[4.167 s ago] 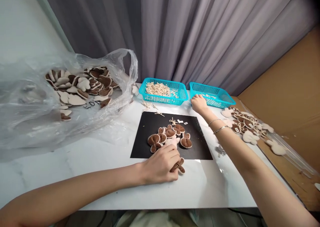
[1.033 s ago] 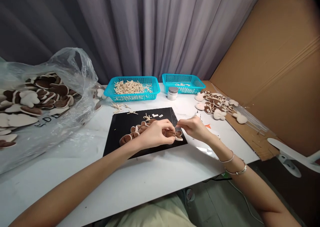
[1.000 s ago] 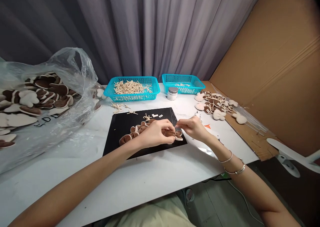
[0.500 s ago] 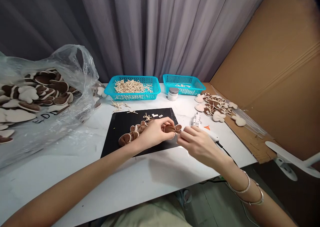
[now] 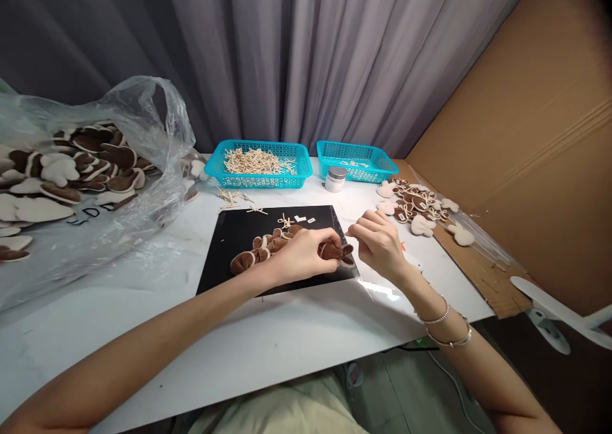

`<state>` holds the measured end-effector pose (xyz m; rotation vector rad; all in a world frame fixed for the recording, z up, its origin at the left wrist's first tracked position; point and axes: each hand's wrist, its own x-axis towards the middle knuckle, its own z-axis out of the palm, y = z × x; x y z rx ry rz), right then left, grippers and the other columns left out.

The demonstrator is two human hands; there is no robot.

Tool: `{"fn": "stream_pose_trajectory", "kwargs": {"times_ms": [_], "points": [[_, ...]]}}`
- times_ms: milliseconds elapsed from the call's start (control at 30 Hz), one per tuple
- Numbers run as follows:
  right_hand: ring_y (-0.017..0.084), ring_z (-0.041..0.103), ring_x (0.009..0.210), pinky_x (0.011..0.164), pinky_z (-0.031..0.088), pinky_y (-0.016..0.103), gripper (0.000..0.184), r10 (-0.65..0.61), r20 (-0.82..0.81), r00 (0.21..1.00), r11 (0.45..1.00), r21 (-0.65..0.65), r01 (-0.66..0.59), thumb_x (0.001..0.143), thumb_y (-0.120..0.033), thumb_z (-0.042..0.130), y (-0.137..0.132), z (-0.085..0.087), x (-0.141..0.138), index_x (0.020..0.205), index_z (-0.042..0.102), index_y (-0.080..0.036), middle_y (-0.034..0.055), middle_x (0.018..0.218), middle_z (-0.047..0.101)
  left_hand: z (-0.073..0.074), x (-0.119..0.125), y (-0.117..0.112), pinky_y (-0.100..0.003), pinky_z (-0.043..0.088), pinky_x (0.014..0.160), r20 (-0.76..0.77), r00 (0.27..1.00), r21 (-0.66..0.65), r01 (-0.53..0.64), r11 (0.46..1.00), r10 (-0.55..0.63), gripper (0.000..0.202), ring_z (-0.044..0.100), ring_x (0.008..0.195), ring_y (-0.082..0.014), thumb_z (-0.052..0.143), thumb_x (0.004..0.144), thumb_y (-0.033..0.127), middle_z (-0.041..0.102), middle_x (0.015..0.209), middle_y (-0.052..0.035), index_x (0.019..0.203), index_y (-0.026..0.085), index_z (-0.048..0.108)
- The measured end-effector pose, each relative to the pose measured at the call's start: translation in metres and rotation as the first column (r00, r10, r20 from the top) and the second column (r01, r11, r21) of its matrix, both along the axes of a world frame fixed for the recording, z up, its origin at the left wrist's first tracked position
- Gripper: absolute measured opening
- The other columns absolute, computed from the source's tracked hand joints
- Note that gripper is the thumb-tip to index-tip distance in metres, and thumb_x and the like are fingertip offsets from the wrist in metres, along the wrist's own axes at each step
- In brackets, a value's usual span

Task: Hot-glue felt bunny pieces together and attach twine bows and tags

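My left hand (image 5: 306, 252) is closed on a small brown felt bow (image 5: 337, 251) at the right edge of the black mat (image 5: 239, 230). A row of several similar brown bows (image 5: 258, 252) lies on the mat behind that hand. My right hand (image 5: 377, 239) hovers just right of the bow with thumb and forefinger pinched together; what they hold, if anything, is too small to make out. A tiny string bow (image 5: 285, 220) and white labels (image 5: 300, 218) lie at the mat's far edge.
Two teal baskets stand at the back: the left basket (image 5: 261, 180) holds string bows, the right basket (image 5: 354, 163) is nearly bare. A small jar (image 5: 335, 179) sits between them. Finished pieces (image 5: 421, 204) lie right. A plastic bag (image 5: 86, 166) of felt shapes fills the left. Cardboard (image 5: 526, 141) walls the right.
My right hand came back from the far basket to the bow, dropped toward me half a second ago, and has returned beside the bow. My left hand keeps its hold.
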<state>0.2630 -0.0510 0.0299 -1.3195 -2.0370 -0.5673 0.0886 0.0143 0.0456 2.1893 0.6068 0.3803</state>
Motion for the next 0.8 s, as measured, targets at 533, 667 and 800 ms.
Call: {"fn": "stream_pose_trajectory", "kwargs": {"times_ms": [533,667,800], "points": [[0.014,0.055,0.069,0.061,0.044,0.027,0.021,0.03,-0.608,0.793,0.947,-0.236,-0.217,0.083,-0.011,0.046,-0.001,0.002,-0.009,0.066,0.056,-0.018,0.0043,0.074,0.06,0.0,0.001,0.004,-0.023,0.04,0.059,0.032,0.998,-0.251,0.059,0.966,-0.053,0.023,0.056,0.067,-0.0132,0.061,0.072,0.025,0.061,0.071,0.0023,0.093,0.019,0.055],[0.013,0.049,0.062,0.057,0.041,0.025,0.022,0.025,-0.529,0.849,0.939,-0.279,-0.201,0.079,-0.007,0.045,0.015,-0.001,-0.005,0.061,0.052,-0.017,0.0021,0.066,0.054,-0.003,0.0,0.004,-0.024,0.039,0.059,0.025,0.999,-0.207,0.04,0.977,-0.036,0.024,0.057,0.07,-0.0153,0.061,0.073,0.025,0.06,0.069,0.0022,0.093,0.018,0.05],[0.011,0.05,0.059,0.055,0.041,0.023,0.02,0.053,-0.575,0.817,0.843,-0.412,-0.345,0.082,-0.012,0.046,0.017,0.004,0.0,0.063,0.053,-0.018,-0.0006,0.065,0.051,-0.003,-0.001,0.005,-0.025,0.039,0.062,0.035,0.999,-0.205,0.043,0.978,-0.036,0.022,0.059,0.072,-0.0165,0.058,0.076,0.026,0.061,0.07,0.0015,0.092,0.019,0.045]]}}
